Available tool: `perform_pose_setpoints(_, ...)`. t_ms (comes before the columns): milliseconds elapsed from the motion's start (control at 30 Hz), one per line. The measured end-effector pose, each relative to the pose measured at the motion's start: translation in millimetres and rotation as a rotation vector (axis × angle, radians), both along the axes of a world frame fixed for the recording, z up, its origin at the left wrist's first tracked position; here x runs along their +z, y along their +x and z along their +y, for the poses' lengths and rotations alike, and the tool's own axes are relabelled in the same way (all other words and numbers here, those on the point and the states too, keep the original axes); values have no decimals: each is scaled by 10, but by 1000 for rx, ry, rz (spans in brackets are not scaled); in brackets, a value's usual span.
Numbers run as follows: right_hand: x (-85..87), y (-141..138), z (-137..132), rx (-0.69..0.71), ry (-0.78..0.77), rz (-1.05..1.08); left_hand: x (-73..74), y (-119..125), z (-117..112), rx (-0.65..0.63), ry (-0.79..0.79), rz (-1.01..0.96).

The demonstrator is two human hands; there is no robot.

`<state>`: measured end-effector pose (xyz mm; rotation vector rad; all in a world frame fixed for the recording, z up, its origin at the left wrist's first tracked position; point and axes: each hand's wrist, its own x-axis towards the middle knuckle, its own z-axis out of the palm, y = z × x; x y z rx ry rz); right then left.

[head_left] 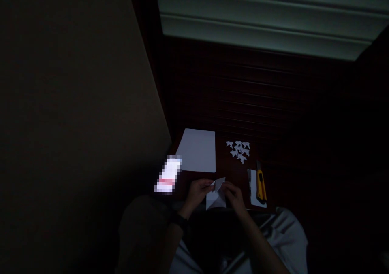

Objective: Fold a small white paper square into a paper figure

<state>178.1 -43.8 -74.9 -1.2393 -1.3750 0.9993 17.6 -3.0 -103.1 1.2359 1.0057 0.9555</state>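
A partly folded white sheet of paper (216, 201) is held between my two hands near the front edge of a dark table. Its upper part stands up in a pointed flap, while the lower part hangs toward my lap. My left hand (200, 188) pinches its left side with closed fingers. On the right side, my right hand (232, 192) grips the paper near the flap. Dim light hides the exact fingertip contact.
A large white sheet (199, 150) lies behind my hands, with a lit, blurred phone (168, 175) at its left. Several small folded paper figures (239, 149) sit at the back right. A yellow utility knife (260, 186) rests on white paper (254, 197). A wall (75, 104) stands left.
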Motion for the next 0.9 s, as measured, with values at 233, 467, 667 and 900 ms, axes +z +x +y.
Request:
perform_pose_setpoints(233, -140, -105, 53, -194, 12, -165, 116, -18, -10, -27, 22, 60)
perform_pose_setpoints(467, -177, -108, 84, -243, 29, -203, 174, -88, -57, -175, 48, -38)
perform_pose_setpoints(667, -202, -124, 64, -251, -3, -157, 110, 4, -37, -57, 74, 29)
perform_pose_setpoints(900, -112, -4, 42, -249, -122, 266, 133, -100, -24, -26, 76, 1)
